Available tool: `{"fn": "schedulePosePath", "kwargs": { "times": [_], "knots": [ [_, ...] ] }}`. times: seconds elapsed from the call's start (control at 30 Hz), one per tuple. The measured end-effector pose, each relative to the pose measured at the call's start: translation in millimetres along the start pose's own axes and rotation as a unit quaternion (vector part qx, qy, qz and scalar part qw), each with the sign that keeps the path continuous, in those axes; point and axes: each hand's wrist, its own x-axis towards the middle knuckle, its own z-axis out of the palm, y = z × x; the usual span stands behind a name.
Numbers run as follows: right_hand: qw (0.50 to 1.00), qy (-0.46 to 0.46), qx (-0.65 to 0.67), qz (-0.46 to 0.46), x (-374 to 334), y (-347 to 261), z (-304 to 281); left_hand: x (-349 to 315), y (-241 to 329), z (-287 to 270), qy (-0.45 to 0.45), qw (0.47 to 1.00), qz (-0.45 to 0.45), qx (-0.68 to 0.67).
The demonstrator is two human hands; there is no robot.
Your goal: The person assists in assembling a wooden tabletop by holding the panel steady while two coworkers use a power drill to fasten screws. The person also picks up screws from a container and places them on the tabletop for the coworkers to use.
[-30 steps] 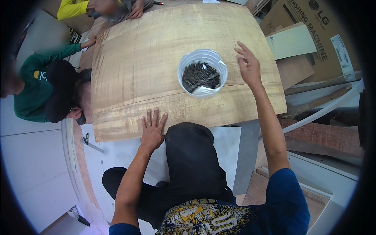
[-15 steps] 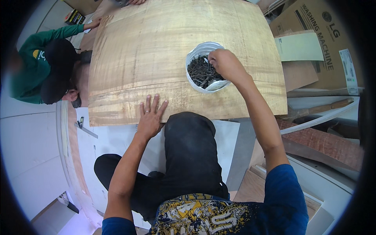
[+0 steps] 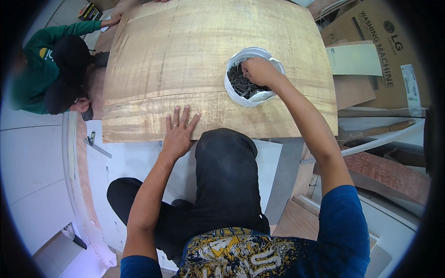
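A round white tub [image 3: 230, 89] stands on a large plywood sheet [image 3: 167, 60], partly filled with dark screws [image 3: 241, 85]. My right hand [image 3: 259, 73] reaches over its right rim and down among the screws. The fingers of that hand are curled together, and their tips are hidden, so what they pinch cannot be made out. On the sheet's near edge my left hand [image 3: 178, 134] lies flat with fingers spread, a ring on one of them. It holds nothing and rests apart from the tub.
At the left, a co-worker in a green sleeve [image 3: 69, 31] has a hand [image 3: 111, 21] on the sheet's far left corner. A combination square [image 3: 98, 147] lies below the sheet's left side. A cardboard box [image 3: 371, 88] and wood offcuts [image 3: 384, 173] crowd the right.
My right hand has gone from above the tub's right side deeper into the screws. The tub has shifted slightly right on the sheet. My left hand stays flat on the board.
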Motion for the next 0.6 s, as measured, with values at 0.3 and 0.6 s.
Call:
{"fn": "schedulePosePath", "kwargs": {
  "times": [0.3,0.6],
  "knots": [
    [0.996,0.005,0.082,0.027,-15,26,-7,0,-1,4,0.021,1.0,0.008,0.0],
    [0.869,-0.055,0.486,0.078,-39,11,-70,-1,3,-2,0.017,1.0,-0.001,-0.011]
  ]
}}
